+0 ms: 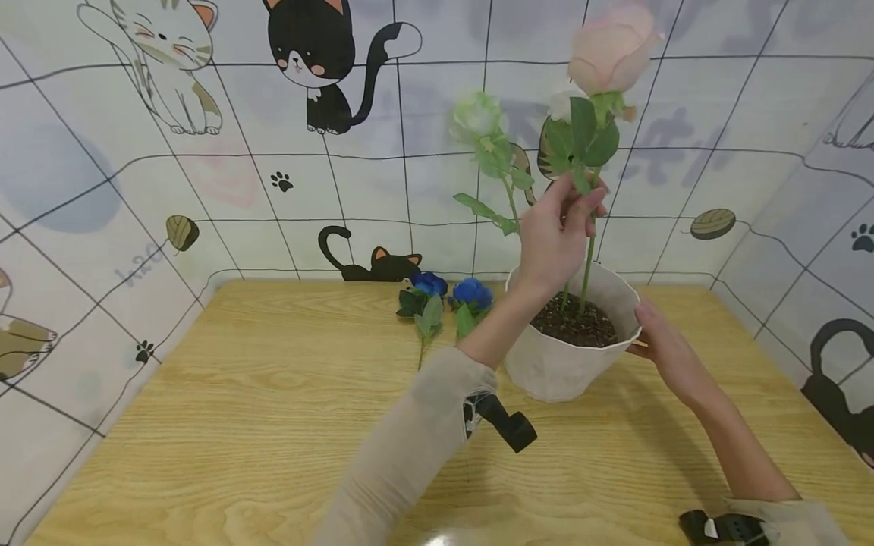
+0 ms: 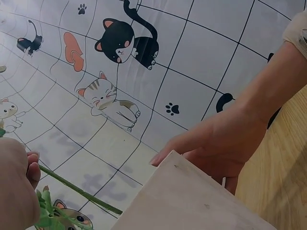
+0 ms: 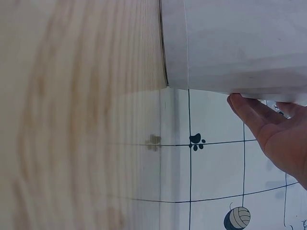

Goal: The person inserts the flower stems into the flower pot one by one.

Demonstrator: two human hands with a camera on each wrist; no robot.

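Note:
In the head view my left hand (image 1: 556, 235) pinches the green stem of a tall pink rose (image 1: 611, 49), just under its leaves. That stem runs down into dark soil (image 1: 576, 318) in a white pot (image 1: 560, 368). My right hand (image 1: 665, 353) holds the pot at its right rim, thumb over the edge and fingers along the outside. Its fingertips meet the pot's wall (image 3: 235, 43) in the right wrist view. A pale green rose (image 1: 478, 117) stands left of the pink one, and a white flower (image 1: 561, 106) shows partly behind it.
Two blue roses (image 1: 473, 292) with green leaves lie on the wooden table (image 1: 273, 379), left of the pot and partly behind my left forearm. A white wall covering (image 1: 437, 189) with grid lines and cartoon cats surrounds the table's back and sides.

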